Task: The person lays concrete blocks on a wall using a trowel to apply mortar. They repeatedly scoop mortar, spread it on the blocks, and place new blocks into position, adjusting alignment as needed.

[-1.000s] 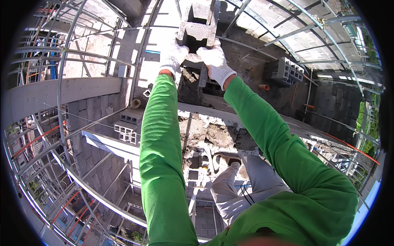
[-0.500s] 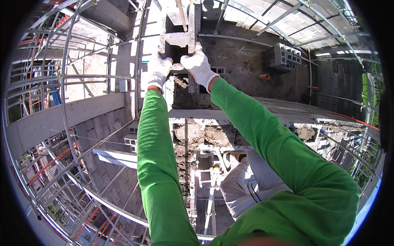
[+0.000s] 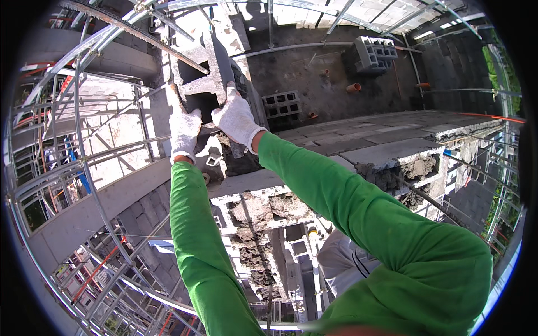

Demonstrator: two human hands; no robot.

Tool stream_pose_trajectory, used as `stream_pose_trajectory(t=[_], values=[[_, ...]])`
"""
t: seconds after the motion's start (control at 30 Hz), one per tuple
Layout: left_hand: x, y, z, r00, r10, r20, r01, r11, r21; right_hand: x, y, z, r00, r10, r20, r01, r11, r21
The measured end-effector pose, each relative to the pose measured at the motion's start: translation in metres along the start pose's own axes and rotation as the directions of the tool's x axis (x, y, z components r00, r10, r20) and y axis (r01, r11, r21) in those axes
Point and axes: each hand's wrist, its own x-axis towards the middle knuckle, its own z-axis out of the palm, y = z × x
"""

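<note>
At the far left of the wall, both my white-gloved hands grip the near end of a hollow grey concrete block (image 3: 203,85). My left hand (image 3: 185,130) is closed on its left side, and my right hand (image 3: 238,119) is closed on its right side, thumbs toward the middle. Two dark square hollows show in the block's top. A ribbed steel bar (image 3: 140,39) slants in from the upper left and passes into the farther hollow. Just on the near side of the block lies rough mortar in the wall's open cells. The block's underside is hidden.
Nearer me runs the block wall top with crumbly mortar (image 3: 255,252). Scaffold tubes (image 3: 84,162) stand on the left. Down on the right are stacked hollow blocks (image 3: 374,55), another hollow block (image 3: 281,104) and an orange pipe stub (image 3: 353,88).
My view has swung, so the hands and block sit farther left and lower in the picture. Both hands keep their grip on the block. The steel bar now looks more slanted.
</note>
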Motion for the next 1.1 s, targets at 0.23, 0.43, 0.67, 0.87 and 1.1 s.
stream_pose_trajectory(t=[0.23, 0.43, 0.67, 0.87, 1.1], values=[[0.005, -0.003, 0.004, 0.999, 0.031, -0.022, -0.031, 1.000, 0.000, 0.001, -0.015, -0.012, 0.959, 0.226, 0.170, -0.259, 0.943, 0.208], [0.003, -0.006, 0.006, 0.985, 0.134, -0.108, -0.122, 0.986, 0.112, 0.014, 0.047, -0.050, 0.870, 0.125, 0.477, -0.455, 0.575, 0.679], [0.002, -0.009, 0.005, 0.997, 0.035, -0.075, -0.028, 0.995, 0.098, 0.080, 0.137, 0.090, 0.662, 0.586, 0.468, -0.593, 0.026, 0.805], [-0.001, -0.009, 0.009, 0.994, 0.018, -0.110, -0.013, 0.999, 0.044, 0.149, 0.104, 0.093, 0.864, 0.478, 0.158, -0.337, 0.316, 0.887], [-0.001, -0.009, 0.008, 0.989, 0.082, -0.125, -0.073, 0.994, 0.077, 0.234, 0.115, 0.093, 0.939, 0.340, 0.055, -0.085, 0.074, 0.994]])
